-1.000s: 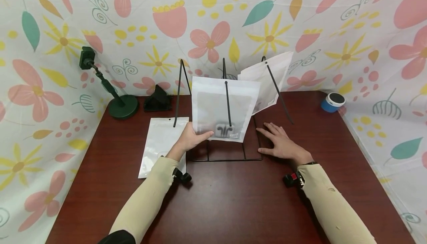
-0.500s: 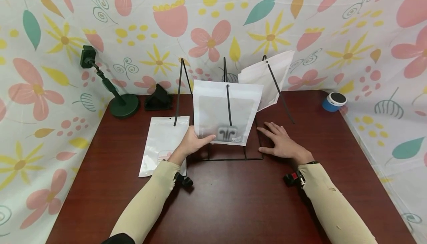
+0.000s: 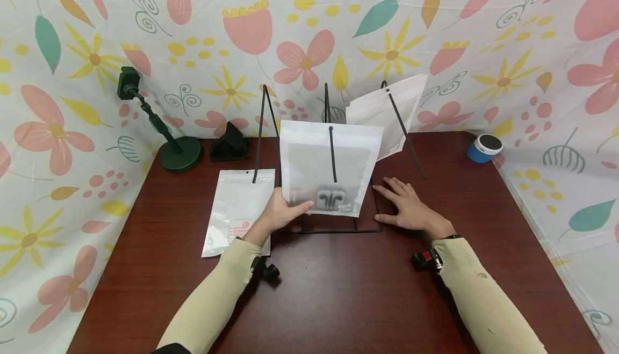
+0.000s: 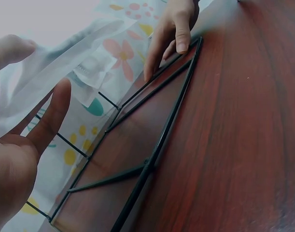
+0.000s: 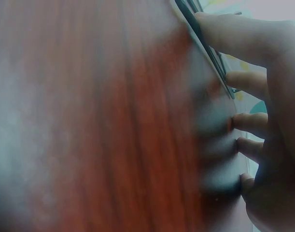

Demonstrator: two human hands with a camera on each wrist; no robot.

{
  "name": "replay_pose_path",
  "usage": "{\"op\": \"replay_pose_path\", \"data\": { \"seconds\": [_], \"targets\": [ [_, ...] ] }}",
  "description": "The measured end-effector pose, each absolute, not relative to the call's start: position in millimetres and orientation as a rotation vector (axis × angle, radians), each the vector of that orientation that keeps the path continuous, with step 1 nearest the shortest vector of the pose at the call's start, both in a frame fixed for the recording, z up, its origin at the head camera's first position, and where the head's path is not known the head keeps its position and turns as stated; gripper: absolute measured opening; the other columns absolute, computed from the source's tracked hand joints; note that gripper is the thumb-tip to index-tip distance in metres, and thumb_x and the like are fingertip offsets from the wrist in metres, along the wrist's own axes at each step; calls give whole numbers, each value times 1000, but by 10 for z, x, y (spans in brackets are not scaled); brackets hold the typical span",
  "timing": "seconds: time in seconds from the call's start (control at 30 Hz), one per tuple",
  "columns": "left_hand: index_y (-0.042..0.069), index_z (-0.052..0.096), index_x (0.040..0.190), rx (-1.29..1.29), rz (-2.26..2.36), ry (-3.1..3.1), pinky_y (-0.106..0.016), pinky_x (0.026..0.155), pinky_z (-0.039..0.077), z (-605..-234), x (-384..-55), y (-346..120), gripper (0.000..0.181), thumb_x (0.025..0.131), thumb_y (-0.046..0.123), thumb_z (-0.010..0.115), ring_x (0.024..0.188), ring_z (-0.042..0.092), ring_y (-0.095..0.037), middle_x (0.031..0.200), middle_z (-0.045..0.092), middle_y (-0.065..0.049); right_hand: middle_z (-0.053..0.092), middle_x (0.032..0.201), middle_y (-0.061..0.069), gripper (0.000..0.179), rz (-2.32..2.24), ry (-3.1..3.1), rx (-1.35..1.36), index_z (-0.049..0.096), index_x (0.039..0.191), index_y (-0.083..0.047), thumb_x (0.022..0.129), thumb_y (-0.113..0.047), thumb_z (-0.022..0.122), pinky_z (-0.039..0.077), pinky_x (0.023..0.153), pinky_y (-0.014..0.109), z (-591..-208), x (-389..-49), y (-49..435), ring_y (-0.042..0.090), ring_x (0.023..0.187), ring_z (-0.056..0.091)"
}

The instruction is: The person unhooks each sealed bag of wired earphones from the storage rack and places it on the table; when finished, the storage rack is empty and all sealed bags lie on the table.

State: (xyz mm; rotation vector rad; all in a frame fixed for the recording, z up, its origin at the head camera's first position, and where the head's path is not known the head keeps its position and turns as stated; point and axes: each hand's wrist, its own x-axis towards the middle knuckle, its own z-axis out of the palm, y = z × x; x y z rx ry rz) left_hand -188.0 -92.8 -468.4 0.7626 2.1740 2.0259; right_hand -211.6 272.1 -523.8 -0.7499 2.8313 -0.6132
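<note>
A white flat pouch (image 3: 329, 152) with a dark earbud-shaped print near its bottom hangs from the middle hook of a black wire rack (image 3: 338, 231). My left hand (image 3: 280, 210) pinches the pouch's lower left edge, thumb in front; in the left wrist view the pouch passes between the thumb and fingers. Spread on the table beside the rack's right side, my right hand (image 3: 408, 207) has its thumb and index fingertip at the base wire. Another white pouch (image 3: 242, 203) hangs at the left hook, and further white pouches (image 3: 387, 112) hang tilted on the right hook.
A green stand (image 3: 179, 154) and a black angular holder (image 3: 229, 143) are at the table's back left. A blue and white round jar (image 3: 483, 148) is at the back right. Behind the dark red table (image 3: 338, 300) hangs a flowered cloth (image 3: 309, 15).
My left hand has drawn the lower part of the middle pouch slightly down and toward me, and the pouch sits lower in view. My right hand has stayed in place.
</note>
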Motion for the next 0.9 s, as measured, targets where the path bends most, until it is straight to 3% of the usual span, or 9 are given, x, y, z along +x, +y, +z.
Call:
{"op": "replay_pose_path", "data": {
  "seconds": [0.3,0.73,0.9],
  "targets": [
    [-14,65,109,721,2061,2149,-23,78,55,-4698,-1797,-908,27,83,-8,70,78,67,-2,99,68,-32,19,158,26,81,-611,2826,-751,36,151,-13,87,-49,69,7,112,68,-5235,-2114,2713,49,146,11],
    [-13,63,106,746,2100,2132,-25,77,55,-4737,-1708,-898,26,81,-11,70,79,66,-5,94,69,-24,22,156,27,80,-630,2842,-762,38,150,-11,86,-47,70,8,111,69,-5227,-2096,2706,50,144,13],
    [-14,63,105,752,2109,2101,-27,76,57,-4740,-1670,-900,26,81,-11,70,74,67,-5,92,69,-27,22,156,27,80,-618,2859,-763,39,149,-8,86,-48,69,9,111,69,-5240,-2103,2702,50,144,14]
  ]
}}
